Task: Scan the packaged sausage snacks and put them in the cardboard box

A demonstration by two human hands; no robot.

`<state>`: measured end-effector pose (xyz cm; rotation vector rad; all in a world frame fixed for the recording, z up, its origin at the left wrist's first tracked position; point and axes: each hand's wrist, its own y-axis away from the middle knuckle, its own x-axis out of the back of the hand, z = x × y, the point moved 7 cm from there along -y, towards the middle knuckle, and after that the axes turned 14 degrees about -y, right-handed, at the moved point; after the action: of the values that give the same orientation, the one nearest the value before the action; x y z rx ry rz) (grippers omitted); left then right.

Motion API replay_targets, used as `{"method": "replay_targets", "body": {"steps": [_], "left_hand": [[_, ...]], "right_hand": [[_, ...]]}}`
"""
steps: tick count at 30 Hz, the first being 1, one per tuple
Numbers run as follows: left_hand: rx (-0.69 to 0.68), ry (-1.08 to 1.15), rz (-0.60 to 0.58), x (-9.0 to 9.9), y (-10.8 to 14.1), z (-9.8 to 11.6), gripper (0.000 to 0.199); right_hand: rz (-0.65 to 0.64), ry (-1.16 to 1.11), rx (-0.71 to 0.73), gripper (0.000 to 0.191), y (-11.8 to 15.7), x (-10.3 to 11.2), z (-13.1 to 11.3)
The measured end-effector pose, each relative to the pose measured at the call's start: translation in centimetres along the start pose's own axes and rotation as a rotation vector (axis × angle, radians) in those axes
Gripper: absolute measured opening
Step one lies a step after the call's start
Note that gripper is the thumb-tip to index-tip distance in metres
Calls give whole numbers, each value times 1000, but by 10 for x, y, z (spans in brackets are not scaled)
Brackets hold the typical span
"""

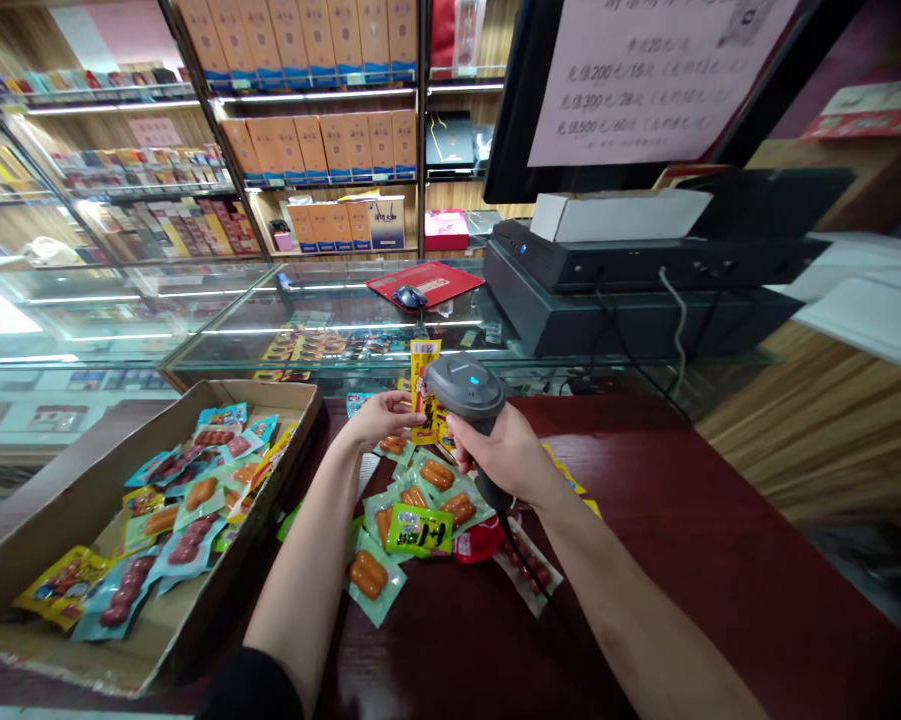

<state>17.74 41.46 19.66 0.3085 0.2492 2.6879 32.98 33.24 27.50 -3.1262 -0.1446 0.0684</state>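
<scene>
My right hand (510,445) is wrapped around the handle of a dark grey barcode scanner (465,382), whose cord hangs down toward me. A small blue light glows on its top. In front of the scanner, my left hand (382,418) pinches a yellow snack packet (424,395) held upright, its barcode end at the top. The scanner's head partly hides the packet's right side. Below both hands lies a loose pile of sealed sausage packets (436,474), with a green packet (420,530) on top and a red one (478,540) beside it.
An open cardboard box (157,640) with several snack packets stands at left on the dark red table (645,560). Beyond are a glass display counter (225,330), a red mouse pad (450,283) with a mouse (409,297), and a monitor (514,120) above black cases (570,310).
</scene>
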Motion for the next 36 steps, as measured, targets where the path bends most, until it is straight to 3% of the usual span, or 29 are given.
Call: {"method": "replay_targets", "body": {"steps": [11, 14, 18, 22, 26, 33, 36], "left_hand": [[-39, 19, -8, 1, 0, 3, 40], [-82, 27, 54, 5, 3, 7, 38], [-146, 82, 232, 19, 23, 17, 40], [-151, 144, 441, 43, 71, 27, 42], [-157, 148, 675, 79, 143, 29, 43], [-87, -184, 1238, 152, 282, 23, 46], [-74, -280, 1356, 164, 311, 22, 46]], "right_hand": [[9, -16, -4, 19, 4, 0, -5], [-52, 21, 1, 19, 8, -8, -7], [-166, 86, -16, 19, 15, -23, -5], [-248, 106, -13, 21, 22, -39, -4], [-264, 86, -42, 28, 27, -49, -2], [-344, 119, -52, 43, 33, -64, 0], [-353, 131, -50, 42, 33, -65, 1]]}}
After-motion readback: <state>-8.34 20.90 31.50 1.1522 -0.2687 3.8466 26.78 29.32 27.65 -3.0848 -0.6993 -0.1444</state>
